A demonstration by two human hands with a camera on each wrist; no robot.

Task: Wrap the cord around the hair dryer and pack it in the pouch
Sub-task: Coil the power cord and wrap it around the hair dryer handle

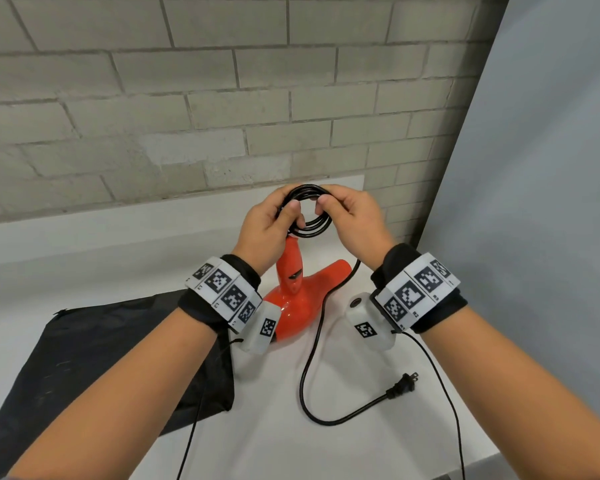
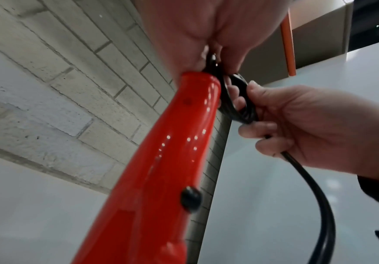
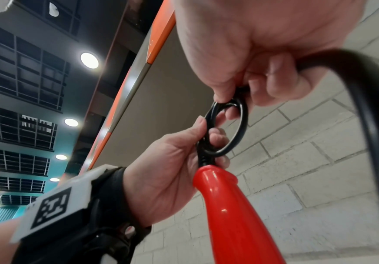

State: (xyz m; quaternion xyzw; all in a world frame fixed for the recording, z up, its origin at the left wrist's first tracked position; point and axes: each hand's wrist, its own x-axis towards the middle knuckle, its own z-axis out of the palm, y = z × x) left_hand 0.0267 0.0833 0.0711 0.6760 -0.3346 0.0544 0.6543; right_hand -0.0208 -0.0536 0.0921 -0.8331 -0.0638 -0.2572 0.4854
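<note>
White tabletop (image 1: pixel 84 258), brick wall behind. My left hand (image 1: pixel 264 226) and right hand (image 1: pixel 352 216) both pinch the coiled cord (image 1: pixel 309 211) above the hair dryer (image 1: pixel 297 289); tail's loose, pouch (image 1: pixel 94 358) unused.

Left wrist view. The red hair dryer (image 2: pixel 161 160) rises handle-up; the black cord (image 2: pixel 238 100), coiled at the handle's end, is pinched by the left hand (image 2: pixel 206 30) above and gripped by the right hand (image 2: pixel 315 128). Loose cord hangs down at right. Brick wall (image 2: pixel 66 85) behind.
</note>
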